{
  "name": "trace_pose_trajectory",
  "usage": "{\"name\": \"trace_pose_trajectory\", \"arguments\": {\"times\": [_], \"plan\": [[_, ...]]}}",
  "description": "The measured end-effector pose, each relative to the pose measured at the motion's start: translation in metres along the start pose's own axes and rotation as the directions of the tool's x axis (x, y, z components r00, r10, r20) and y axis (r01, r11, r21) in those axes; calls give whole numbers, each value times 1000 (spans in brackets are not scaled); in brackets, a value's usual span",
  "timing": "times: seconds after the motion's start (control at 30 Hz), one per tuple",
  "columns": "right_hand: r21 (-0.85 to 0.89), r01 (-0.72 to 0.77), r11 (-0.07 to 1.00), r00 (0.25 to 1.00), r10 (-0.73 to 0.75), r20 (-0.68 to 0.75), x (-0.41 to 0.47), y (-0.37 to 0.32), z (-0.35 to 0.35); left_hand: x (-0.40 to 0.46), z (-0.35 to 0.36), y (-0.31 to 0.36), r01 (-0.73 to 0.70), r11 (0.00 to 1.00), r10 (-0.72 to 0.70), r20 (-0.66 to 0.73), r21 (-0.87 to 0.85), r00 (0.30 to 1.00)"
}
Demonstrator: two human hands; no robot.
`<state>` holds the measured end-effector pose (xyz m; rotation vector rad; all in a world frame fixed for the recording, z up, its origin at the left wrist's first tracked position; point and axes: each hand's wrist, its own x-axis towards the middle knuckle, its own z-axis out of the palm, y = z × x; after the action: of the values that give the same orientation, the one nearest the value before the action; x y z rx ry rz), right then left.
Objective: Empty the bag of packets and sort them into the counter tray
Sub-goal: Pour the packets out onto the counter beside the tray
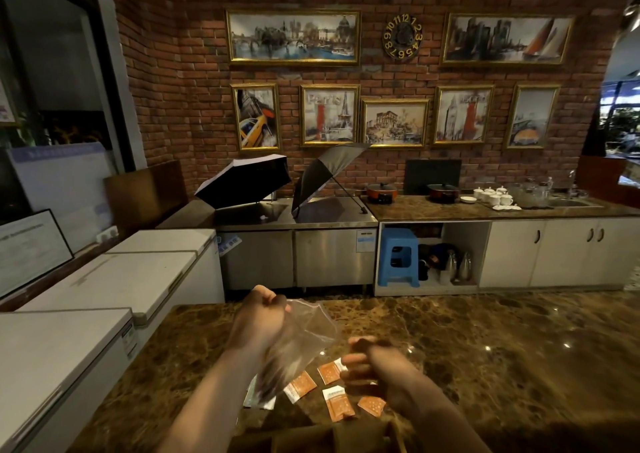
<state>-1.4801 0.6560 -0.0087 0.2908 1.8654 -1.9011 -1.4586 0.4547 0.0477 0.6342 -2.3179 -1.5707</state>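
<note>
Left hand (263, 317) grips the clear bag (301, 345) above orange packets (337, 400) on the counter (485, 366); right hand (377, 369) is curled, its grip unclear.

left hand (263, 317) raised (fisted), right hand (377, 373) curled

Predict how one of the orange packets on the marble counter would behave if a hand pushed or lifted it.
The orange packets lie flat and thin, so one is probably light and would likely slide on the glossy counter instead of rolling. Lying so flush, it may be awkward to pinch up. Whether it is stiff or floppy cannot be told.
</note>
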Motion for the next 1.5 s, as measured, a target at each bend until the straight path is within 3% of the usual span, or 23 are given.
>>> {"name": "trace_pose_trajectory", "arguments": {"times": [0.17,0.33,0.47,0.6,0.83,0.93,1.0,1.1,1.23,1.4,1.5], "plan": [[-40,-124,992,985,127,113,4,24,1,-7,0,25,93,966,-78,73,-239,994],[265,-108,958,968,40,249,7,27,7,-16,-4,36,174,826,-63,219,-536,974],[520,-112,847,951,-60,303,8,27,9,-15,-4,33,203,759,-75,226,-619,971],[553,-79,830,951,-103,291,9,28,2,-9,-11,18,193,764,-94,190,-616,977],[388,-25,921,979,-57,197,3,28,-17,-9,-18,-25,262,848,-206,168,-460,964],[211,30,977,992,-55,114,8,29,-22,-3,-17,-38,263,892,-276,16,-368,961],[40,90,995,991,-93,99,7,28,-23,1,-17,-46,196,921,-220,-34,-337,975],[-287,202,936,976,-169,135,3,21,-22,18,-13,-62,-8,979,5,-15,-206,1000],[-552,259,793,965,-193,176,-3,10,-13,6,0,-59,-332,938,308,203,99,930],[-744,305,595,951,-151,269,-12,-1,0,-7,17,-61,-371,912,250,480,176,841],[-785,309,538,948,-105,301,-10,0,5,-9,22,-72,-373,904,209,547,209,811]]}}
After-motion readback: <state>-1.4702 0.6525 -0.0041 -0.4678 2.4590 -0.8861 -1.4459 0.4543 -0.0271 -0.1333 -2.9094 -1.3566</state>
